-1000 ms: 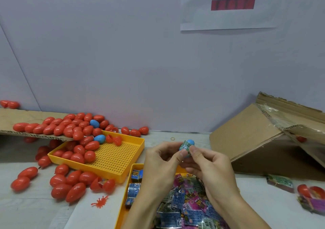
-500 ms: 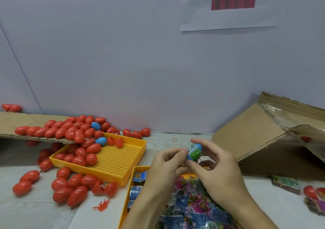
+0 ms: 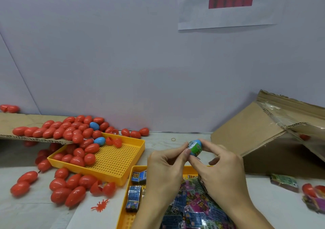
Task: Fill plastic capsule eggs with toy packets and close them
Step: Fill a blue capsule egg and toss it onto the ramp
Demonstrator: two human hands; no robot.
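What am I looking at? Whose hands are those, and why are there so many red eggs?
The picture comes from a camera worn on a person's head, so you see what they see when they look down at their table. There is no machine, only two bare hands. The left hand and the right hand together hold a blue capsule egg with a green toy packet being pushed into it. The fingers pinch the packet.

On the left, lots of red capsule eggs spill from a cardboard sheet into a yellow tray and onto the table. Below the hands, a second yellow tray holds colourful toy packets. On the right lies a cardboard box tipped on its side. A small red toy bug lies on the table.
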